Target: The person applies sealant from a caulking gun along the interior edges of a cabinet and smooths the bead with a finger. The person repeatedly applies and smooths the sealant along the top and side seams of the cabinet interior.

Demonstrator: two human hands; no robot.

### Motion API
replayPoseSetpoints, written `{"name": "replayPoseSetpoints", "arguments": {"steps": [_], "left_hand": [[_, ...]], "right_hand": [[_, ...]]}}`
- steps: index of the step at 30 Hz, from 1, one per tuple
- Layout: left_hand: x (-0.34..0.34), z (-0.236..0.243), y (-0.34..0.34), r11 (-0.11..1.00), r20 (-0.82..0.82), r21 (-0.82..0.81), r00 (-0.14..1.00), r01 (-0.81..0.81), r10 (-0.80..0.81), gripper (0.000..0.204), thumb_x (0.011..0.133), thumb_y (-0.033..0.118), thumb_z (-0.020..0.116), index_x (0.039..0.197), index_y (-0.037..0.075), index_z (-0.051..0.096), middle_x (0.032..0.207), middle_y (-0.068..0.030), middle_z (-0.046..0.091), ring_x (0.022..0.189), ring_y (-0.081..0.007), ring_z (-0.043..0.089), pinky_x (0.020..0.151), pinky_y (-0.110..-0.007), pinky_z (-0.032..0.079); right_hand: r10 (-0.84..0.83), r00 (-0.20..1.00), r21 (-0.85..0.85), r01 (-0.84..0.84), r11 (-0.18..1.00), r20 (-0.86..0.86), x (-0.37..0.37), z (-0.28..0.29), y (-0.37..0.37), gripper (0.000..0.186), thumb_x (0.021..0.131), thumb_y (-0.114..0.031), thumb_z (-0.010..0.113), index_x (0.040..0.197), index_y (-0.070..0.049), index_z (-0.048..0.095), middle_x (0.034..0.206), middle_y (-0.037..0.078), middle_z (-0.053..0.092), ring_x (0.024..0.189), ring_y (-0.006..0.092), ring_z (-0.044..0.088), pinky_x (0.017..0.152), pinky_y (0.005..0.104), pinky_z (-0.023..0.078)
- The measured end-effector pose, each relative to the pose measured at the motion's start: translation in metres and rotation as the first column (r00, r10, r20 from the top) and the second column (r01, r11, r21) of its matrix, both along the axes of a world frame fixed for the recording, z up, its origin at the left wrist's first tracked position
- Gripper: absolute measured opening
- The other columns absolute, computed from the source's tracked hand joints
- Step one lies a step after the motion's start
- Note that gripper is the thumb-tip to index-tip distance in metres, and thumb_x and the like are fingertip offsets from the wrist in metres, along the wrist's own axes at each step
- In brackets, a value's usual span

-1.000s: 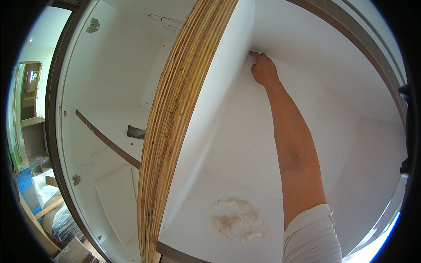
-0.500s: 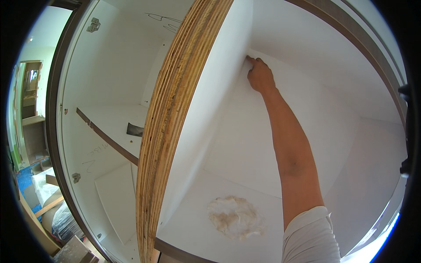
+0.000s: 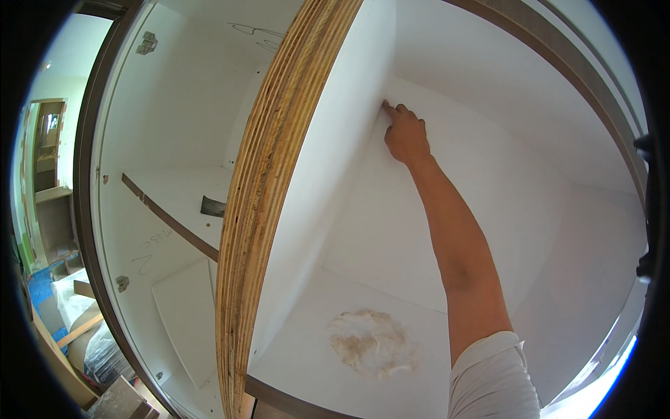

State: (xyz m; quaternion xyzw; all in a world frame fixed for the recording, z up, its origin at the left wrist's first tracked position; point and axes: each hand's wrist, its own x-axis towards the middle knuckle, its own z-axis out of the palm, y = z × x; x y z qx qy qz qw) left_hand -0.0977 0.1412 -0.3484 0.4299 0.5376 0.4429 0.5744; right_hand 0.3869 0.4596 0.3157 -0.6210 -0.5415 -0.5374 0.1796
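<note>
Inside a white cabinet compartment, my right hand [image 3: 406,134] reaches up to the far back corner. One finger stretches out and touches the seam where the white side panel [image 3: 342,126] meets the back panel [image 3: 481,181]. The other fingers are partly bent, and I see nothing held in the hand. Below it, a crumpled white cloth with brown stains [image 3: 373,342] lies on the cabinet's bottom panel. My left hand is out of the picture.
A thick plywood edge [image 3: 272,160] divides the compartments. In the left one lie a brown strip [image 3: 171,218] and a dark curved piece [image 3: 212,207]; metal hinge plates [image 3: 146,43] sit on its side. Plastic-wrapped items [image 3: 105,356] and boards stand outside at the lower left.
My right hand has slid a little down along the corner seam, its finger still against it. The cloth stays where it was. The view has shifted slightly.
</note>
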Motion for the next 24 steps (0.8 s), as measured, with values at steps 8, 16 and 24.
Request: {"name": "replayPoseSetpoints", "arguments": {"steps": [8,16,24], "left_hand": [[0.001,-0.003,-0.003,0.999,0.076,-0.034,0.997,-0.017,0.020,0.053,0.085,0.005,0.083,0.129,0.006,0.055,0.101,-0.0060,0.070,0.089,-0.0142,0.067,0.075,-0.028,0.056],[0.000,-0.005,-0.002,1.000,-0.015,-0.011,1.000,0.014,-0.014,0.056,0.084,0.008,0.085,0.132,0.005,0.054,0.100,-0.0065,0.070,0.088,-0.0145,0.067,0.076,-0.028,0.056],[0.003,-0.005,-0.001,0.999,0.007,-0.021,0.999,-0.034,0.034,0.057,0.083,0.010,0.086,0.131,0.004,0.055,0.101,-0.0075,0.071,0.088,-0.0151,0.067,0.076,-0.029,0.056]], "right_hand": [[0.027,0.998,0.008,-0.028,1.000,0.056,0.002,-0.022,-0.003,0.068,0.085,0.006,0.051,0.151,-0.010,0.052,0.120,0.008,0.063,0.106,0.0263,0.061,0.095,0.0440,0.044],[0.022,0.997,-0.055,-0.017,0.998,0.078,0.004,-0.040,-0.009,0.066,0.085,0.006,0.051,0.149,-0.010,0.054,0.115,0.008,0.063,0.101,0.0257,0.061,0.093,0.0435,0.045],[0.322,0.928,0.008,-0.327,0.945,-0.187,0.014,0.025,-0.022,0.063,0.088,-0.007,0.055,0.150,-0.013,0.053,0.122,0.018,0.064,0.112,0.0380,0.063,0.100,0.0461,0.051]]}}
